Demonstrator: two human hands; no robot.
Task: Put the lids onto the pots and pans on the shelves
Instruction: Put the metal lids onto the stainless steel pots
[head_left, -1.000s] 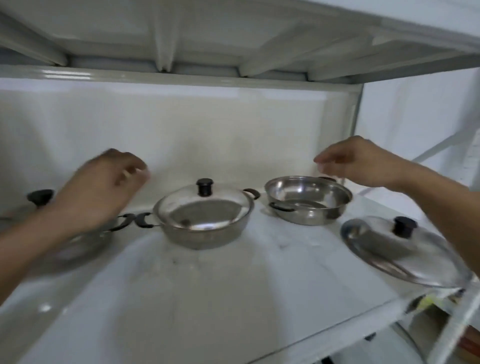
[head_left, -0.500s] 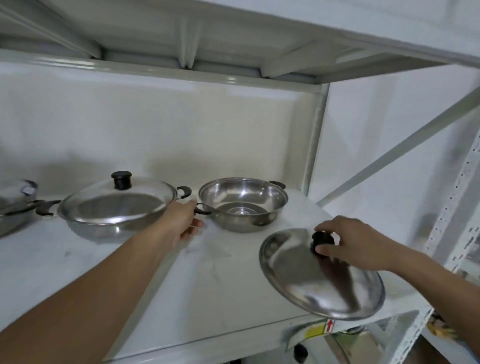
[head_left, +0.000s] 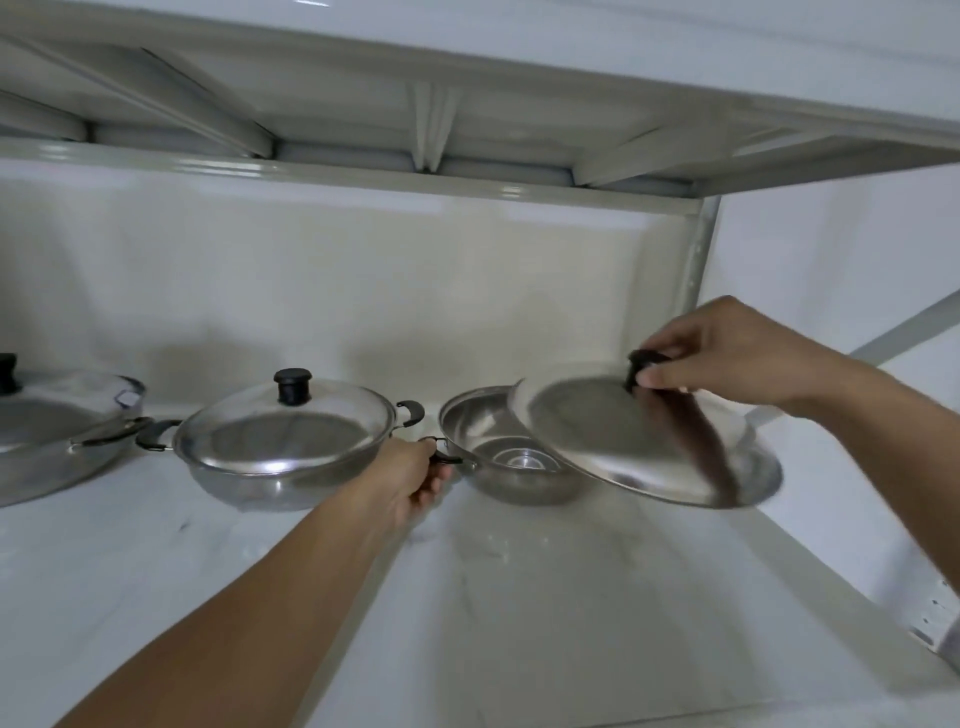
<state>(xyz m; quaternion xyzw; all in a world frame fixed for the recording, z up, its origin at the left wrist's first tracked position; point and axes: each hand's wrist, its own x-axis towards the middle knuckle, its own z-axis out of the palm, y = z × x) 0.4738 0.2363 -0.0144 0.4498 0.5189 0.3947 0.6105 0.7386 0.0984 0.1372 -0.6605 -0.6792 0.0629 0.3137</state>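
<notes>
We pinch black knob (head_left: 641, 364) with right hand (head_left: 727, 353), steel lid (head_left: 623, 441) tilted over open pan (head_left: 498, 457), centre right of frame. Left hand (head_left: 410, 478) closed on pan's side handle (head_left: 444, 452), likely steadying pan for seating. Two lidded pans at left.

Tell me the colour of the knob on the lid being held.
Black knob; head view shows it.

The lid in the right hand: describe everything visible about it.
The lid is a round, shallow dome of shiny steel-looking metal with a black knob at its centre. The right hand pinches the knob and holds the lid in the air, tilted, partly over the open pot, whose handle the left hand grips. Its lower right edge is motion-blurred. Whether its left rim touches the pot is unclear.
</notes>
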